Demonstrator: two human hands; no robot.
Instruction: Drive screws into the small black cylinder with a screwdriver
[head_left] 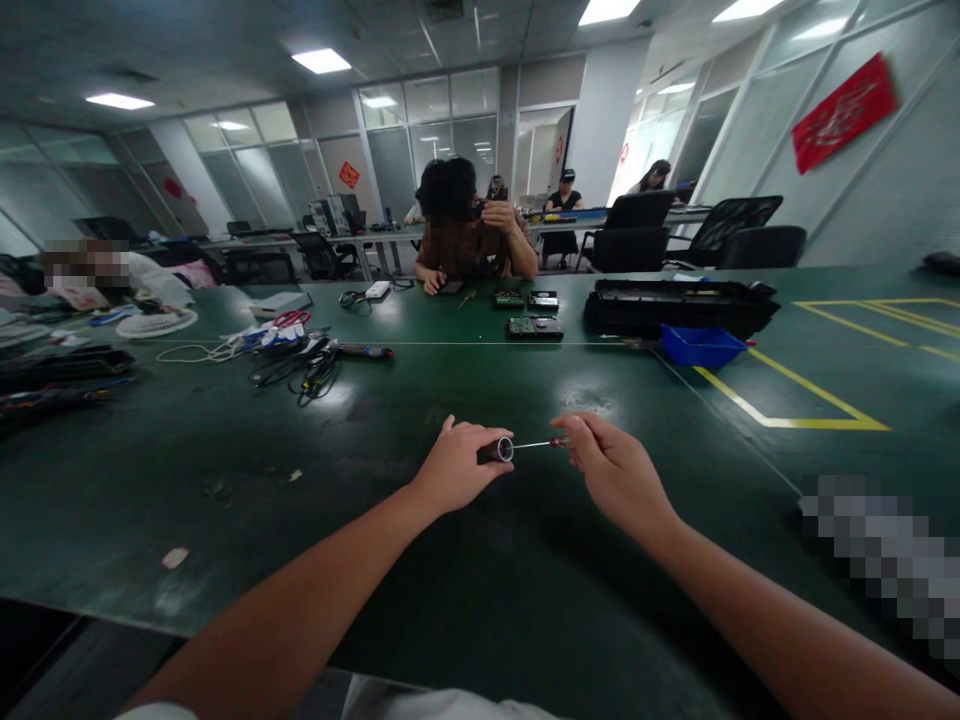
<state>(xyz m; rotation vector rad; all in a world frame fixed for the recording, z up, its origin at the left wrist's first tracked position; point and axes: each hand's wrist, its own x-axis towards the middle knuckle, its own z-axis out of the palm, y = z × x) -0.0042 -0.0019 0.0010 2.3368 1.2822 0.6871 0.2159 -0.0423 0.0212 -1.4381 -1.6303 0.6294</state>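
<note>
Dark cylinder (pixel 504 449), pale ring at its open end, is up over the tabletop (pixel 300 485), in from the near edge. On my head feed the left hand (pixel 461 460) has it: fingers grasping its sides, open end turned toward the camera and the right hand (pixel 611 465). That hand's fingers grip the handle of a slim screwdriver (pixel 557 442), shaft aimed left at the opening. Tip touching or just short: can't tell. Step, my call: driver work at the cylinder's mouth. Next move, I judge, calls for a firm left hold, shaft in line with the opening, then light pressure or small turns from the right. Cylinder could roll in the fingers. Further out: cable bundle (pixel 307 365) toward the left edge; three hard drives (pixel 535 327) toward the far edge; right of them, blue bin (pixel 697 347) before a long black housing (pixel 675 305); co-worker (pixel 469 235) at the far edge.
</note>
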